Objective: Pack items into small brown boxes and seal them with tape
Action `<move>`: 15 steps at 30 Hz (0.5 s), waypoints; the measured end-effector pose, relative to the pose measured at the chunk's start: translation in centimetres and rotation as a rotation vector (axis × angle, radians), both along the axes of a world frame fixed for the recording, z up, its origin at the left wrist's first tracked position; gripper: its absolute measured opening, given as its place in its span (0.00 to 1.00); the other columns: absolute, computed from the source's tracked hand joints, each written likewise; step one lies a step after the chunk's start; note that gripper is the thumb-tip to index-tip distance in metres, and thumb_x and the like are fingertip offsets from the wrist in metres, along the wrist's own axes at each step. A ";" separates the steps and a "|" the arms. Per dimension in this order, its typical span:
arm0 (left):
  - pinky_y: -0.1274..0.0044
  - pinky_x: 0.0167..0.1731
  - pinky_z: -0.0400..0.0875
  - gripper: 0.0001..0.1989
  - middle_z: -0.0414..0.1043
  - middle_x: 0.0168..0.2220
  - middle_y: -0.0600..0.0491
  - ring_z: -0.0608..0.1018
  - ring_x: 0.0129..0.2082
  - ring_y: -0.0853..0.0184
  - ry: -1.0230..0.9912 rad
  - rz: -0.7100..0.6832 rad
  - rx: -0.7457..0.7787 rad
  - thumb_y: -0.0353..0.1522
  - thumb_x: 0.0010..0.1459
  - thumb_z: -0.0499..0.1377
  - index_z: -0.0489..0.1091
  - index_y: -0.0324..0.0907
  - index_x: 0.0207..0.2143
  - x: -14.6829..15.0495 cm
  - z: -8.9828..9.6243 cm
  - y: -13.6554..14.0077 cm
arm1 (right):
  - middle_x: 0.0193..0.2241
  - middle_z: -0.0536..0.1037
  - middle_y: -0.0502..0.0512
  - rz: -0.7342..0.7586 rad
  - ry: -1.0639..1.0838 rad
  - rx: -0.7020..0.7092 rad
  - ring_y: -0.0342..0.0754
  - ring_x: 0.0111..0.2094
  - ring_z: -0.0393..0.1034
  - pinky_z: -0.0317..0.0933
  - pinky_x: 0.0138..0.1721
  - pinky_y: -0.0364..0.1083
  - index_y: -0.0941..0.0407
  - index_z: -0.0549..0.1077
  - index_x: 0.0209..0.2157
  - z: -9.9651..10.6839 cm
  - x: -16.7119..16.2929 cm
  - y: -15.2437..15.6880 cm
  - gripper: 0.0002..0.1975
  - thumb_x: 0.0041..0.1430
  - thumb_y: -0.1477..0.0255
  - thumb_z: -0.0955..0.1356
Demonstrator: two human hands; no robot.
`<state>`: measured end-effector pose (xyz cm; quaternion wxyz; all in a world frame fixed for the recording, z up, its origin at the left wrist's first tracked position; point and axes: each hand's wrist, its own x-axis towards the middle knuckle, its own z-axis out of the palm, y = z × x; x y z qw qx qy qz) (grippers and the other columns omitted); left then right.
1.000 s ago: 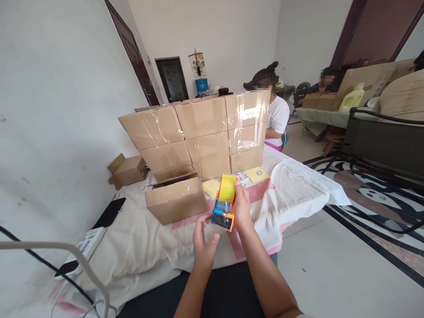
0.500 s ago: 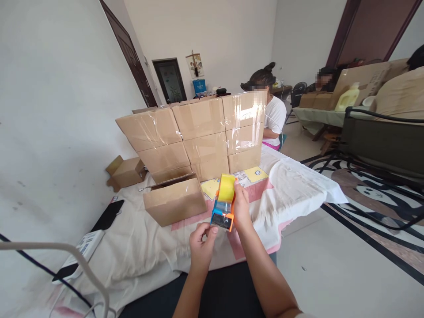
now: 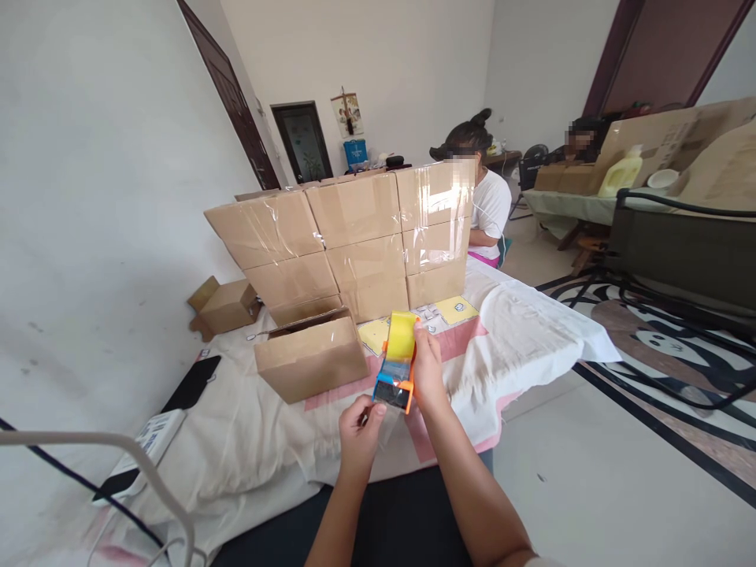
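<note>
A tape dispenser (image 3: 397,368) with a yellow roll and a blue and orange frame is gripped from its right side by my right hand (image 3: 428,362). My left hand (image 3: 359,425) pinches at the dispenser's near left corner, where the clear tape's end seems to be; the tape itself is hard to make out. Just left of the dispenser, a brown cardboard box (image 3: 313,358) rests on the cloth with its top side partly open. Behind it rises a stack of taped cardboard boxes (image 3: 363,236), shiny with clear tape.
A pale cloth (image 3: 531,315) with pink and yellow patches covers the table. Another cardboard box (image 3: 227,307) lies at the left by the wall. A person in a white shirt (image 3: 493,205) sits behind the stack. A dark chair (image 3: 679,260) stands right; cables cross the lower left.
The tape dispenser has tilted slightly and shifted a little left in my right hand. My left hand stays pinched at its corner. The boxes have not moved.
</note>
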<state>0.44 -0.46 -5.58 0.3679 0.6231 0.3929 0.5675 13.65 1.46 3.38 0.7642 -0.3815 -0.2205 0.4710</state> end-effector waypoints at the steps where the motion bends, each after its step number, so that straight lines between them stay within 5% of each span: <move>1: 0.81 0.20 0.54 0.21 0.53 0.17 0.60 0.57 0.19 0.73 -0.009 -0.002 -0.001 0.45 0.57 0.61 0.65 0.40 0.19 0.0 -0.1 0.0 | 0.27 0.79 0.51 0.005 -0.004 0.000 0.52 0.28 0.75 0.69 0.30 0.50 0.51 0.70 0.32 0.0 0.0 0.0 0.21 0.55 0.47 0.70; 7: 0.80 0.17 0.58 0.30 0.59 0.15 0.57 0.62 0.14 0.73 -0.047 -0.024 -0.021 0.51 0.63 0.54 0.67 0.39 0.16 -0.1 -0.2 -0.3 | 0.29 0.78 0.51 -0.014 -0.066 -0.005 0.51 0.30 0.74 0.67 0.30 0.49 0.51 0.70 0.31 -0.8 0.2 0.4 0.20 0.56 0.48 0.69; 15: 0.79 0.20 0.63 0.27 0.64 0.14 0.54 0.69 0.17 0.69 0.039 0.023 0.238 0.46 0.64 0.57 0.72 0.39 0.17 -1.0 0.1 0.2 | 0.32 0.78 0.51 -0.051 -0.112 -0.003 0.51 0.33 0.73 0.67 0.33 0.47 0.51 0.71 0.32 -1.8 -0.2 1.1 0.20 0.56 0.47 0.68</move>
